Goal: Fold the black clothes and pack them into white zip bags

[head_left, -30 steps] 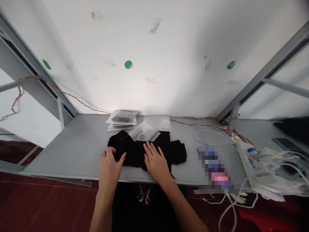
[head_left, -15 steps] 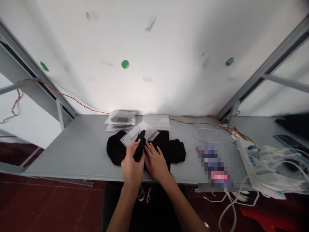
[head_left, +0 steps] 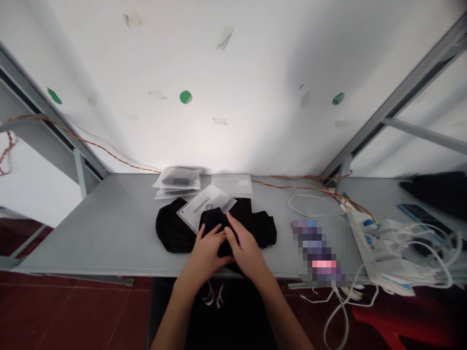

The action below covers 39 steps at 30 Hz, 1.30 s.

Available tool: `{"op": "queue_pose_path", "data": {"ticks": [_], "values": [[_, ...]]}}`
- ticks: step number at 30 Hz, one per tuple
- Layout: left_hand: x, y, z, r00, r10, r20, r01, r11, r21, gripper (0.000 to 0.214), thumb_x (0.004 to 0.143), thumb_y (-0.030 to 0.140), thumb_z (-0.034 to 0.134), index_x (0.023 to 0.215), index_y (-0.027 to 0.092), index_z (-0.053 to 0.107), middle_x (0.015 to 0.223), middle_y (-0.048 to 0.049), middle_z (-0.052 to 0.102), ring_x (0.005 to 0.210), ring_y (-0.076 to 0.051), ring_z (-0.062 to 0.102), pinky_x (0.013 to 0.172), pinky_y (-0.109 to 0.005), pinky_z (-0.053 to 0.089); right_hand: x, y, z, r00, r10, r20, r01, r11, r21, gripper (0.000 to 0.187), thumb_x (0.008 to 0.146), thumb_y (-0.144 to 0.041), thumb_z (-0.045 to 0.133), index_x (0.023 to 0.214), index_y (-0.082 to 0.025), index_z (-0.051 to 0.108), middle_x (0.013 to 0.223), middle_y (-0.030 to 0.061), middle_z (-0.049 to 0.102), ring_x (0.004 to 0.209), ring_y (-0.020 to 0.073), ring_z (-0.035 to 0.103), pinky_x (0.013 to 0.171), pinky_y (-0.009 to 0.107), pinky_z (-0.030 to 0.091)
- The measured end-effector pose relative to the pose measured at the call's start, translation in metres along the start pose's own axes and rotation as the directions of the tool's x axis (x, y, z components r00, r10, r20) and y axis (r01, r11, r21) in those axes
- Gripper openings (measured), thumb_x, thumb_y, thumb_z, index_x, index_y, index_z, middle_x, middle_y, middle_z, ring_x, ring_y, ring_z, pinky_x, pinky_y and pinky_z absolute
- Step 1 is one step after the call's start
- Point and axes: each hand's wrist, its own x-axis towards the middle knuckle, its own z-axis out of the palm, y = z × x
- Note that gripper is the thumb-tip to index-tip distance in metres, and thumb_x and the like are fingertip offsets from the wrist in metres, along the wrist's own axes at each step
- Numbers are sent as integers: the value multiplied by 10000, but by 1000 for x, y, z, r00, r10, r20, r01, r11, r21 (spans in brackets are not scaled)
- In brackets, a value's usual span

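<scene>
A folded piece of black cloth (head_left: 212, 218) lies on a spread of other black cloth (head_left: 175, 228), whose exact kind I cannot make out. My left hand (head_left: 208, 250) rests on the folded piece, fingers spread. Beside it, my right hand (head_left: 246, 245) lies on the cloth with thumb and forefinger apart; its other fingers are hidden. Partly under the folded piece is a frosted plastic bag (head_left: 196, 206) printed "CKBROS". More black cloth (head_left: 263, 227) reaches out past my right hand.
Behind the cloth are a stack of frosted bags (head_left: 178, 180) and another flat bag (head_left: 233, 183). A blurred-out object (head_left: 319, 253) lies to the right, near a white cable loop (head_left: 314, 204). Farther right are white chargers and cords (head_left: 401, 243) and a phone (head_left: 419, 216).
The black piece that stood upright in my left hand now lies down on the cloth. My left hand has flattened onto it, and my right hand has turned sideways beside it.
</scene>
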Motion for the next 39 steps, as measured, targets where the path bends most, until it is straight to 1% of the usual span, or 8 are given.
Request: {"op": "queue_pose_path", "data": {"ticks": [4,8,14,19,23,26,33,39], "values": [[-19,-31,-30,994,-31,-102,11,982,-191,345,932,209,566,1238,290,702,1413,-38,665,1401,-243,546,1199,-509,413,-7,-5,10,992,-40,124,73,957,-279,437,1072,-330,377,1430,-220,601,1465,99,623,1380,246,573,1257,590,279],[-22,-63,-48,963,-7,-268,9,1000,6,645,861,-19,318,1323,264,668,1480,-34,609,1386,-188,560,1195,-427,439,-6,10,7,984,-80,161,131,933,-334,406,1058,-298,417,1401,-224,620,1487,95,604,1389,232,563,1262,578,278],[34,-80,-70,960,279,-2,-256,883,395,739,884,-11,478,1492,407,513,1675,-12,345,1532,-288,345,1207,-506,388,-5,0,-7,970,-65,236,140,938,-317,476,1043,-410,481,1497,-268,515,1530,73,567,1424,227,523,1252,539,308],[75,-82,-90,901,335,276,-408,869,281,693,787,-10,622,1362,376,647,1640,-17,413,1503,-293,387,1216,-495,358,-9,-22,-2,971,-23,236,125,895,-428,800,900,-625,652,1573,-276,399,1557,102,533,1422,302,516,1241,594,283],[94,-71,-98,882,340,325,-403,903,149,460,757,137,741,1202,255,733,1593,-90,478,1484,-325,412,1219,-504,332,-13,-29,6,992,-23,122,84,848,-523,978,804,-720,699,1590,-242,368,1546,159,528,1434,385,472,1217,675,248],[106,-58,-92,884,381,271,-406,913,40,340,811,331,758,1125,206,725,1479,-121,594,1380,-294,530,1162,-438,402,-17,-30,2,995,-63,-82,6,827,-562,961,798,-673,725,1580,-226,388,1491,190,549,1381,430,490,1157,670,344],[144,-6,-36,970,224,89,-217,973,-84,358,872,548,697,1014,219,679,891,-12,736,843,-206,689,792,-305,513,-22,-14,-38,931,22,-364,-159,923,-350,569,1001,-365,493,1555,-285,388,1337,133,577,1171,283,633,944,436,564],[116,33,4,972,124,-198,-121,992,26,210,975,318,593,1158,226,636,1091,-84,699,1046,-256,665,940,-391,498,-20,18,-69,906,175,-387,-375,757,-535,350,1008,-455,490,1168,-232,707,1170,151,601,981,303,662,811,434,559]]}}
